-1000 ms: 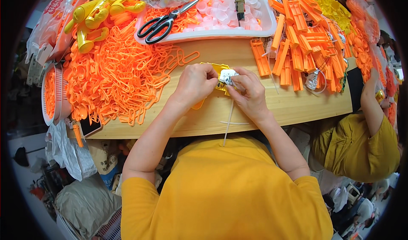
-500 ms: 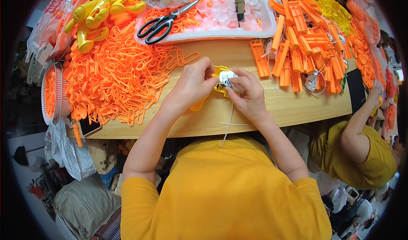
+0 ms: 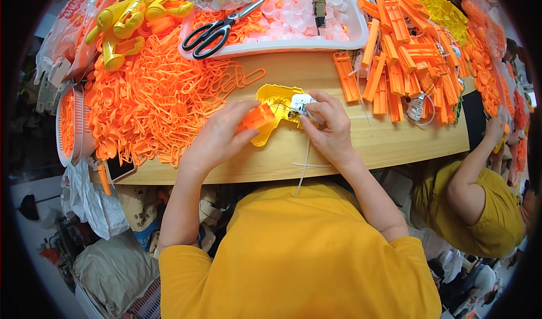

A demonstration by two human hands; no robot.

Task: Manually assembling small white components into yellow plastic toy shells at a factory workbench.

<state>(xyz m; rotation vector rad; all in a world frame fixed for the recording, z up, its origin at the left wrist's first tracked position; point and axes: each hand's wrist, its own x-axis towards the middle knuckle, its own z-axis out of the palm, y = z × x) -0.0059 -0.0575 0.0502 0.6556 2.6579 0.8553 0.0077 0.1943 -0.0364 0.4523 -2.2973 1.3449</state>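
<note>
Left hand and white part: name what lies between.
Head view: between the left hand and the white part lie an orange piece, in that hand, and the yellow shell.

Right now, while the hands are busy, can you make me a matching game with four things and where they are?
Things:
1. black-handled scissors
2. orange piece
3. white piece
4. yellow shell

Places:
A. held in the right hand
B. between the two hands
C. lying across the left end of the white tray
D. held in the left hand

Right pairs: 1-C, 2-D, 3-A, 4-B
</note>
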